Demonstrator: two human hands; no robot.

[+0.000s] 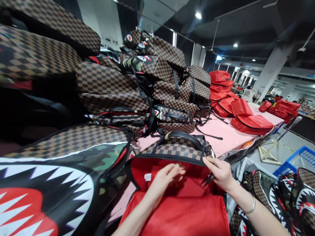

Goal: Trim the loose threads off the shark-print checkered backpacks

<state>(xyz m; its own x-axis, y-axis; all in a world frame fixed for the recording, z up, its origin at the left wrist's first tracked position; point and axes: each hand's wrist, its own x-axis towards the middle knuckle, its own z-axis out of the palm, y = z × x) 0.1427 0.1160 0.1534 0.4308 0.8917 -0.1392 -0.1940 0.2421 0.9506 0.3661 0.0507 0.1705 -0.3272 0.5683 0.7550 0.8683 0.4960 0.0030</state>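
A brown-and-black checkered backpack (pixel 176 148) lies in front of me, its mouth unzipped and its red lining (pixel 187 213) showing. Over the opening, my left hand (pixel 163 180) has its fingers bent and bunched together; whatever they may pinch is too small to make out. A white label (pixel 147 177) is on the lining just left of that hand. My right hand (pixel 219 172) grips the black edge of the opening at its right side. Dark thread snips (pixel 208 179) stick out from under the same hand, blades pointing left into the bag.
To the left lies a large shark-mouth backpack (pixel 64 183). Stacked checkered backpacks (pixel 110 85) rise behind it. Red bags (pixel 251 124) sit farther along the pink tabletop (pixel 211 129). At right are more shark-print bags (pixel 265 190) and a blue crate (pixel 295 160).
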